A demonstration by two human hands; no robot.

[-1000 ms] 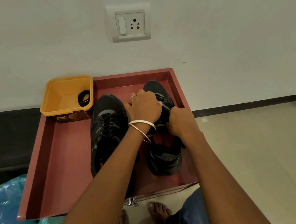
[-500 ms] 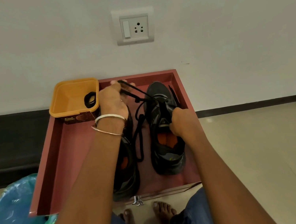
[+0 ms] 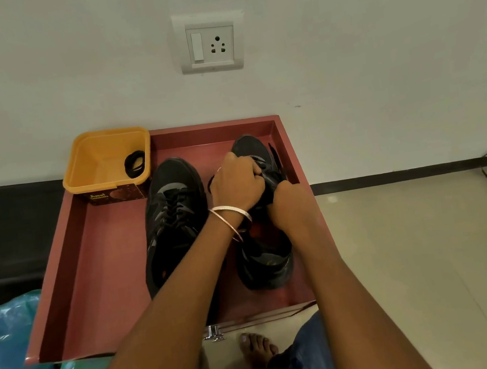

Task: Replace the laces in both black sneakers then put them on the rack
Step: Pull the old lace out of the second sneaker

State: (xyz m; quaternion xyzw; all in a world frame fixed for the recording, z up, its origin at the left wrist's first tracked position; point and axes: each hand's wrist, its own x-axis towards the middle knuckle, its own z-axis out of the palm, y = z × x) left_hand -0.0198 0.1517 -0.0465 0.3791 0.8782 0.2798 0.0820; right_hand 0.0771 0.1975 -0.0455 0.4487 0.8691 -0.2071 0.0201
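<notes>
Presently: two black sneakers in a red tray [image 3: 97, 269] against the wall. Left sneaker [image 3: 174, 213] laced, lying free. Right sneaker [image 3: 265, 256] under both hands. Left hand [image 3: 237, 182] curled over its lace area, gripping the lace; right hand [image 3: 289, 202] curled at the tongue, exact hold hidden. Step judged: working the lace on the right sneaker. Next move calls for a steady pull through the eyelets. Tray's right wall sits just beside the shoe; open room lies leftward. Yellow tub [image 3: 99, 161] holds a coiled black lace [image 3: 135, 164].

Two bangles [image 3: 234, 217], blue jeans [image 3: 306, 361], bare foot [image 3: 257, 348]
</notes>
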